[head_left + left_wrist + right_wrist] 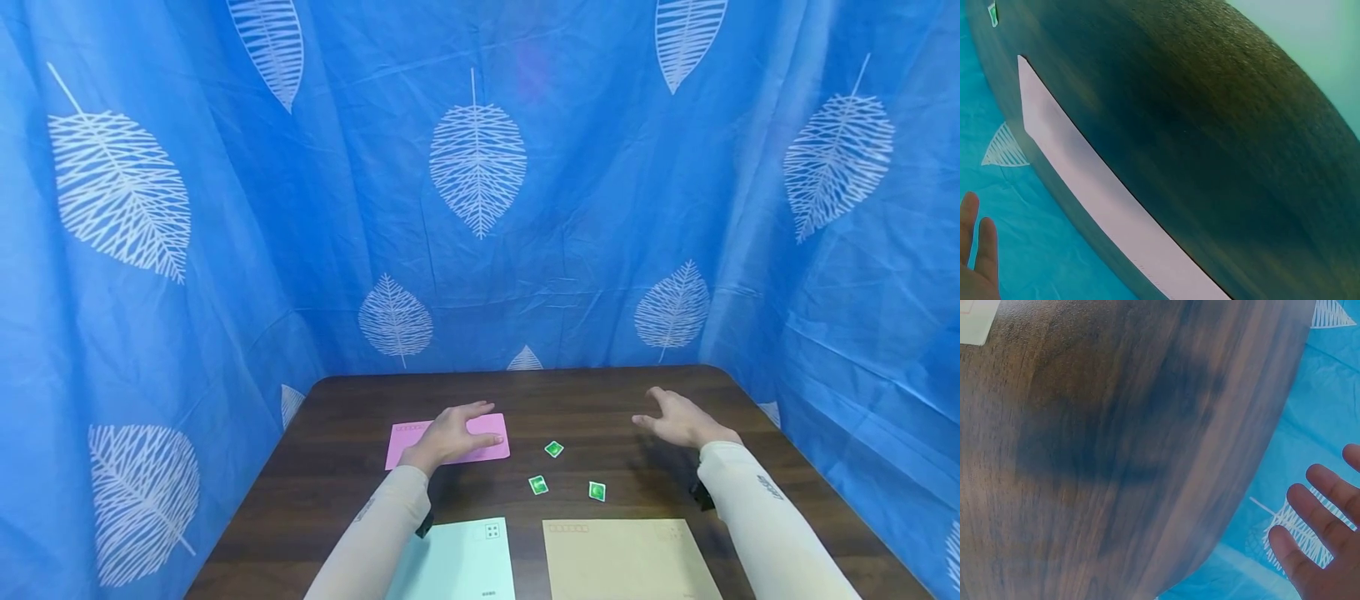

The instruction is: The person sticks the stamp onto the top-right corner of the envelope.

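My left hand (450,435) hovers over the pink envelope (491,427) at the back left of the table, fingers spread and holding nothing. Off to the right, my right hand (684,419) hangs above bare wood with its fingers apart, also holding nothing. Between the hands lie three small green stickers with white edges: a far sticker (553,449), a left sticker (538,485) and a right sticker (597,491). Nearer to me are a mint green envelope (457,567), partly covered by my left forearm, and a tan envelope (626,562). In the left wrist view the pink envelope (1097,187) stretches diagonally.
Everything lies on a dark wooden table (585,392) with rounded far corners. A blue curtain (577,250) printed with white leaves surrounds it at the back and both sides. Both front envelopes run past the lower edge of the head view.
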Demonstrator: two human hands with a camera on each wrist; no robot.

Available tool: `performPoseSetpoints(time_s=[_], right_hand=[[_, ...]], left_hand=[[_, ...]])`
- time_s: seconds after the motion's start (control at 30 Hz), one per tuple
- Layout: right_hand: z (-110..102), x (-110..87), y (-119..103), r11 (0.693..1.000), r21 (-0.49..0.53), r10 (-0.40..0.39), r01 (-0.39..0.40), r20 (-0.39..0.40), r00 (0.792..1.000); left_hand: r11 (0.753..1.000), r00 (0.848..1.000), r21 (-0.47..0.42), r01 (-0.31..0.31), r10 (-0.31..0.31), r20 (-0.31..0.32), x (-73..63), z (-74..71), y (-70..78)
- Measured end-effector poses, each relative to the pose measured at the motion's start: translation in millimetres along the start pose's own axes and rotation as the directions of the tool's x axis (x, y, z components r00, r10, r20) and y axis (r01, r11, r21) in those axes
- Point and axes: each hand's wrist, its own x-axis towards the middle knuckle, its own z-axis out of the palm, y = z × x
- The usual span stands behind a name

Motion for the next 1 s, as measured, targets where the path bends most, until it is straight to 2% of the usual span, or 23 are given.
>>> performPoseSetpoints(time_s=[0.2, 0.6, 1.0], right_hand=[[0, 2.4, -2, 1.0, 0.011, -0.003, 0.003, -0.001, 1.0], [5, -1.3, -4, 1.0, 0.012, -0.01, 0.01, -0.017, 1.0], [8, -0.7, -4, 0.999, 0.046, -0.019, 0.019, 0.009, 1.0]], left_hand=[[1.0, 1.0, -0.003, -0.024, 0.024, 0.008, 1.5, 0.8, 5.8], [1.0, 1.0, 0.013, -0.027, 0.027, 0.007, 2.1, 6.2, 10.2], [0.998, 0.999, -0.019, -0.052, 0.052, 0.011, 0.0, 14.2, 13.2]])
